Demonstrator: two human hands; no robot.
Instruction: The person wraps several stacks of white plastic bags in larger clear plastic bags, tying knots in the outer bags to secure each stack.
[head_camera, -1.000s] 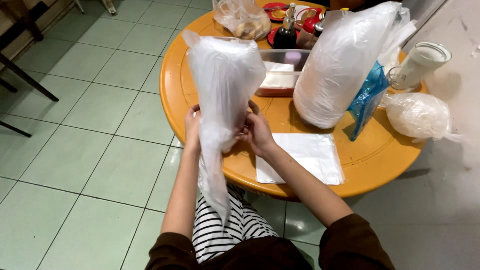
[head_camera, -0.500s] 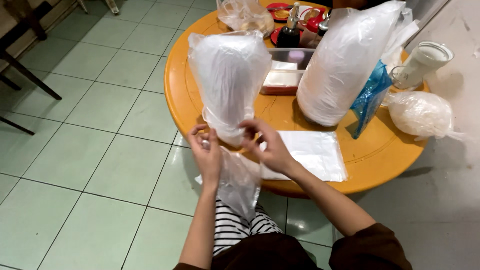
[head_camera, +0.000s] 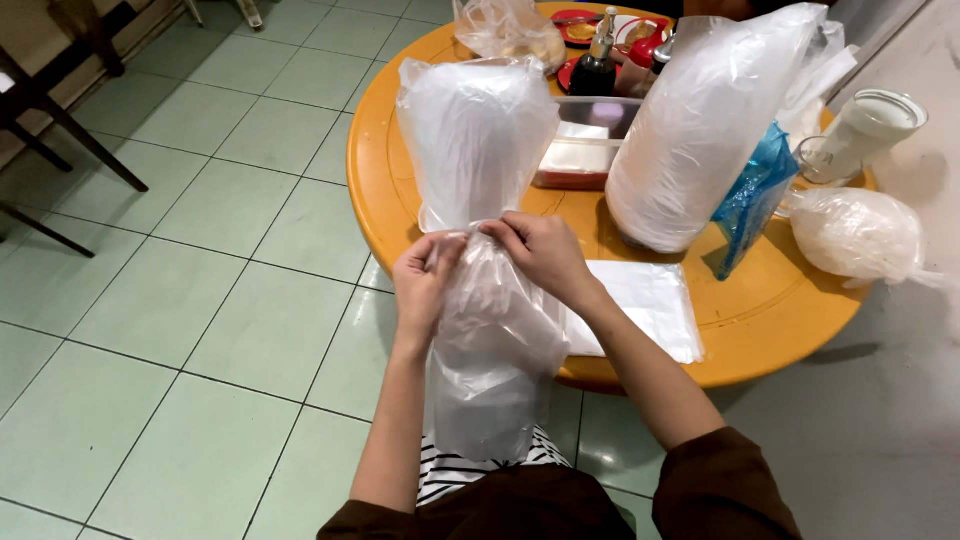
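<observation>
Both hands pinched the neck of a clear plastic bag (head_camera: 478, 140) at the near edge of the round yellow table (head_camera: 790, 310): the left hand (head_camera: 425, 285) and right hand (head_camera: 545, 255) each closed on the gathered film, its inflated top (translucent, upright) standing on the table, its tail hanging over the lap. A flat stack of bags (head_camera: 645, 305) lay just beside the right wrist

Dark brown sleeves (head_camera: 725, 490), seemingly striped shirt (head_camera: 470, 475)

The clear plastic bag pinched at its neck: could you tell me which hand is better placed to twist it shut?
Probably the right hand: it grips the bag at the neck, while the left hand sits lower.
</observation>
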